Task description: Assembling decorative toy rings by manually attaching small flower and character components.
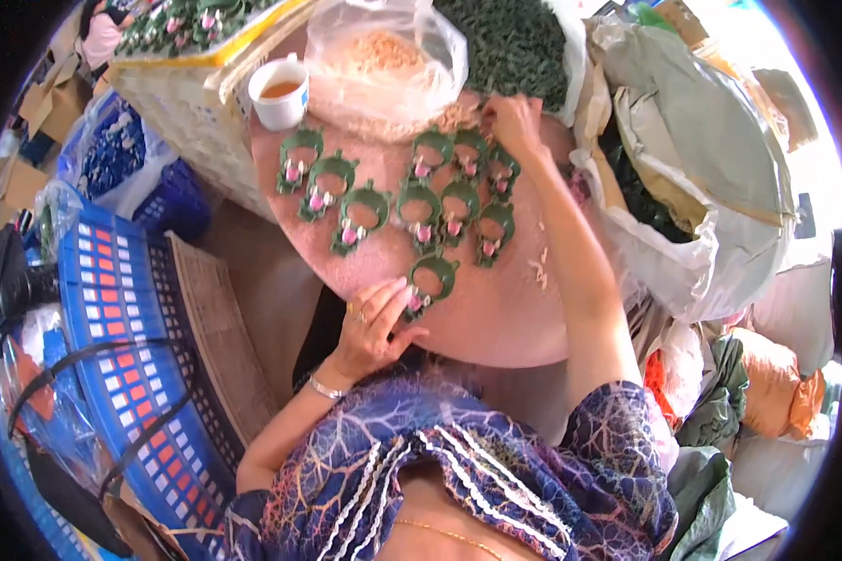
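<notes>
The patterned blue shirt (332,486) of the person lies nearest, and beyond it spreads the pink tabletop (510,318), the largest thing in the working space. A blue plastic basket (145,280) stands on the left and a big pale sack (702,93) on the right. At the upper left, a foam box (173,103) with a yellow rim carries many green pieces with pink bits, which look finished. A white bag (573,61) at the far edge holds a heap of dark green pieces (515,47); no pink shows there, so much seems left to do. Beside it sits a clear bag (454,56) of pale crumbs (379,56). The left hand (370,329) has its fingertips against the nearest green ring (433,279), thumb spread apart, not closed around it. The right hand (515,123) is at the far edge beside the heap, fingers bent; whether it grasps anything I cannot tell. A white mug (273,110) of brown liquid stands near the clear bag. Ten rings lie on the tabletop, counting the one being touched: three at left, six at right, one nearest the person. All seem to bear pink and white trim already.
</notes>
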A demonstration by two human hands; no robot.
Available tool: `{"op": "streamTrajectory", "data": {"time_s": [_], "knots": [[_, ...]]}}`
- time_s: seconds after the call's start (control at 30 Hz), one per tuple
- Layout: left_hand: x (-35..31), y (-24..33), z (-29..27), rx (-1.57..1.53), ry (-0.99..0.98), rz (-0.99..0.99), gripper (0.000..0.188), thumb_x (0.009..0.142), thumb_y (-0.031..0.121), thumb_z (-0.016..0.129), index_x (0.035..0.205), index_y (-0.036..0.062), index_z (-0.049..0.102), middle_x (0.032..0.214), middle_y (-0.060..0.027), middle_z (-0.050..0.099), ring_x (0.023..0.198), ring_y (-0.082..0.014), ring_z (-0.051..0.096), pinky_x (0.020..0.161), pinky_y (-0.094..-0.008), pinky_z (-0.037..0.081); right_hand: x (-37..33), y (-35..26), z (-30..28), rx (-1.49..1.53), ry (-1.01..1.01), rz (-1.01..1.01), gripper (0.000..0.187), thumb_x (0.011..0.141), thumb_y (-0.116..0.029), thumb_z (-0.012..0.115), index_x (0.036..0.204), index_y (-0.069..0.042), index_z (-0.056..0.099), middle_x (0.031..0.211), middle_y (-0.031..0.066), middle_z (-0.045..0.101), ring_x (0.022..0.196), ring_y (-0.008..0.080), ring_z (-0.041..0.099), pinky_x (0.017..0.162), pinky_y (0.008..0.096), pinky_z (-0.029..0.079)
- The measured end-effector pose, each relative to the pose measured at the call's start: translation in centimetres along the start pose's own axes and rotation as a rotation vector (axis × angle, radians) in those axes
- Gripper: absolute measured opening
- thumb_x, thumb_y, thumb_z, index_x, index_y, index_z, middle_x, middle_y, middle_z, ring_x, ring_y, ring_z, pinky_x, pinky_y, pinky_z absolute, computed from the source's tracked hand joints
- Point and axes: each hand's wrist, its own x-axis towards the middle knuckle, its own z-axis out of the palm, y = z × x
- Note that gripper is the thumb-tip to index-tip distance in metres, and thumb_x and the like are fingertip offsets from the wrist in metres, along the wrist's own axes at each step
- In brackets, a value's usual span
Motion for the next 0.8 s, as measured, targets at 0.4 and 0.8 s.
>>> {"op": "streamTrajectory", "data": {"time_s": [0.4, 0.8], "knots": [[0.9, -1.8, 1.6, -0.103, 0.079, -0.003, 0.068, 0.073, 0.036, 0.081, 0.121, 0.0051, 0.044, 0.126, -0.0159, 0.054, 0.111, -0.0325, 0.054, 0.094, -0.0420, 0.042, -8.5, -2.0, -8.7, 1.706, 0.132, 0.430, 0.027, 0.096, -0.015, 0.057, 0.117, 0.002, 0.055, 0.107, 0.0166, 0.062, 0.091, 0.0226, 0.062, 0.083, 0.0321, 0.052], [1.4, 0.6, 0.8, 0.046, 0.025, 0.029, 0.039, 0.076, 0.018, 0.073, 0.111, 0.0048, 0.062, 0.118, -0.0099, 0.056, 0.108, -0.0270, 0.055, 0.091, -0.0408, 0.048, -24.2, -13.7, -11.7, 1.849, 0.115, 0.694, 0.026, 0.094, -0.003, 0.058, 0.119, 0.001, 0.059, 0.102, 0.0083, 0.064, 0.080, 0.0140, 0.062, 0.069, 0.0278, 0.053]]}}
